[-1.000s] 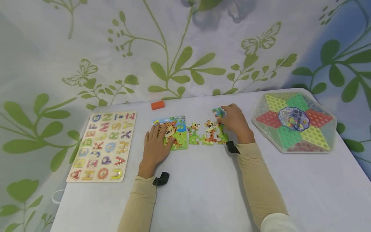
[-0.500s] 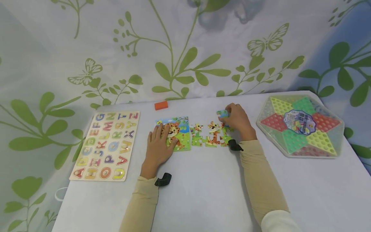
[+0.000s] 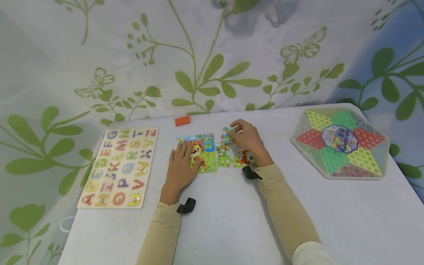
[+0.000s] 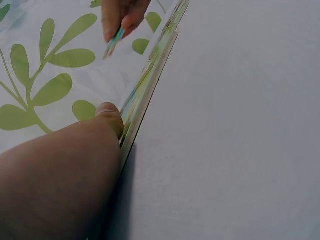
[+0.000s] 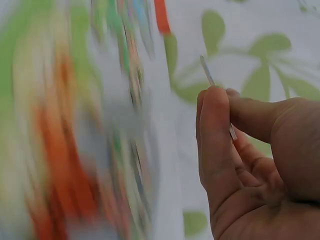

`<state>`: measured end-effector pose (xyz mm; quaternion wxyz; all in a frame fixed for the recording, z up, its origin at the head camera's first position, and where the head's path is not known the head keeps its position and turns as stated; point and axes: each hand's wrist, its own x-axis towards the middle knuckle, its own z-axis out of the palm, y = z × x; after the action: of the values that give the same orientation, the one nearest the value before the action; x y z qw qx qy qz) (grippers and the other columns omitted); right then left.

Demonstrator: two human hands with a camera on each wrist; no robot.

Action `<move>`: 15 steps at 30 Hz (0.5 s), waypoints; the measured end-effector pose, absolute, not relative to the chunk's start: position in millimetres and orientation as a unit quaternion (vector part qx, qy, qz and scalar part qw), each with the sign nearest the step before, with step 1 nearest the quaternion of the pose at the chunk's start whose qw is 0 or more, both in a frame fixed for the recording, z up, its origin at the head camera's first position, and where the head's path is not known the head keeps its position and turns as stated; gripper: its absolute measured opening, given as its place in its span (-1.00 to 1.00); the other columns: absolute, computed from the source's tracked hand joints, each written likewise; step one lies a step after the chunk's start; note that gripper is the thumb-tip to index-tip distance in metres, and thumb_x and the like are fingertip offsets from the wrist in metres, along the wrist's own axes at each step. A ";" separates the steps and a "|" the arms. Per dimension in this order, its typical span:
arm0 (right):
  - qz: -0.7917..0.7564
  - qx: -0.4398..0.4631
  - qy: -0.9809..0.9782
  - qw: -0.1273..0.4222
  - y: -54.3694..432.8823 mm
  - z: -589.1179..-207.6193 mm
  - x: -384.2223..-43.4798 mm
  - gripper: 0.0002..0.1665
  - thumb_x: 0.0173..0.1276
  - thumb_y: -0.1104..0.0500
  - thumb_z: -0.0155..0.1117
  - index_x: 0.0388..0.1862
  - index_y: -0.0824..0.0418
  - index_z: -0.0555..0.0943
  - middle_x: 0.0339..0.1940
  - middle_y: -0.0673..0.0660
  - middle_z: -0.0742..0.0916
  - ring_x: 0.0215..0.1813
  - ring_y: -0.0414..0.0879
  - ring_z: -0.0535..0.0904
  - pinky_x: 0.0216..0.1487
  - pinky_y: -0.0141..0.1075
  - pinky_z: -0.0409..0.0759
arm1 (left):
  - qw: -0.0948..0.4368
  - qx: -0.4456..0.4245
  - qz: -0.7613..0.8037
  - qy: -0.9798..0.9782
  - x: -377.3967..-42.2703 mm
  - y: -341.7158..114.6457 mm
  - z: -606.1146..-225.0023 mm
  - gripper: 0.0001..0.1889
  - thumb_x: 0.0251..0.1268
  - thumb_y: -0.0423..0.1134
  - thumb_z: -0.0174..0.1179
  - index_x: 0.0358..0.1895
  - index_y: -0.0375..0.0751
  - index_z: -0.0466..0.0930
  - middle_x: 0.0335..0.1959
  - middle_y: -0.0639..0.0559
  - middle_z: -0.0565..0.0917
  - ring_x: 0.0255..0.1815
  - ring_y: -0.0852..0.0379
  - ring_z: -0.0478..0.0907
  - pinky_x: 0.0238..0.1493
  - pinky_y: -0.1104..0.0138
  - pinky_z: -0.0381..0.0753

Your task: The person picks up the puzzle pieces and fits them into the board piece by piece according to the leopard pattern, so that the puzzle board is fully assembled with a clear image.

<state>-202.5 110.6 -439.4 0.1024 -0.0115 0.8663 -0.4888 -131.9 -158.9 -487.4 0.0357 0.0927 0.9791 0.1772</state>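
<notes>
My left hand [image 3: 180, 165] lies flat with straight fingers on a leopard picture card [image 3: 208, 156]. In the left wrist view its thumb [image 4: 110, 115] rests at the card's edge. My right hand [image 3: 248, 136] pinches a small jigsaw piece [image 5: 206, 70] between thumb and fingertips, just above the card's right side. The left wrist view shows that piece [image 4: 114, 44] edge-on, raised over the table. Joined green puzzle pieces [image 3: 223, 160] lie against the card's right edge. Beside them sit tiger pieces [image 3: 243, 159], partly hidden under my right hand.
A wooden alphabet board [image 3: 127, 152] lies to the left. At the back is an orange block [image 3: 182, 120]. A hexagonal Chinese checkers board [image 3: 341, 143] sits at the right. A leaf-patterned cloth [image 3: 212, 66] hangs behind the white table [image 3: 225, 217].
My right hand has picked up the blue-green jigsaw piece from the right and carried it left, toward the picture card. My left hand has stayed on the card.
</notes>
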 end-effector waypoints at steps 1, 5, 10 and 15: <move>-0.487 -0.013 0.867 0.104 101.7 -441.1 -201.5 -0.56 0.51 -0.02 0.27 0.26 0.11 0.54 0.12 0.21 0.66 -0.17 0.02 0.79 -0.32 -0.25 0.63 | 0.037 0.097 0.178 0.979 -131.9 -159.1 -487.5 -0.17 0.55 0.28 -0.12 0.68 -0.09 -0.07 0.72 -0.13 -0.08 0.74 -0.14 -0.21 0.69 -0.17 -0.23; -0.483 -0.019 0.868 0.109 67.7 -448.7 -199.7 -0.60 0.51 0.00 0.28 0.22 0.11 0.59 0.12 0.20 0.68 -0.21 -0.03 0.78 -0.27 -0.23 0.68 | 0.040 0.096 0.174 0.979 -132.5 -159.3 -489.0 -0.16 0.56 0.29 -0.13 0.68 -0.09 -0.10 0.72 -0.11 -0.10 0.74 -0.10 -0.23 0.70 -0.12 -0.20; -0.459 -0.014 0.882 0.111 37.5 -457.7 -200.9 -0.64 0.50 0.04 0.30 0.20 0.11 0.63 0.03 0.16 0.71 -0.26 -0.12 0.78 -0.29 -0.27 0.69 | 0.038 0.097 0.171 0.980 -133.4 -157.5 -491.7 -0.15 0.54 0.29 -0.11 0.68 -0.09 -0.10 0.72 -0.12 -0.09 0.74 -0.12 -0.21 0.69 -0.15 -0.18; -0.403 -0.026 0.909 0.100 21.5 -458.2 -208.3 -0.64 0.50 0.06 0.30 0.19 0.14 0.67 -0.04 0.15 0.73 -0.17 -0.04 0.72 -0.16 -0.18 0.70 | 0.031 0.098 0.165 0.981 -132.9 -158.1 -491.2 -0.15 0.54 0.27 -0.08 0.68 -0.11 -0.07 0.71 -0.14 -0.06 0.73 -0.14 -0.17 0.69 -0.16 -0.15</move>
<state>-208.3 21.5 -458.2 0.1004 -0.0258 0.9093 -0.4029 -132.9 -158.1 -491.2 0.0307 0.0977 0.9810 0.1648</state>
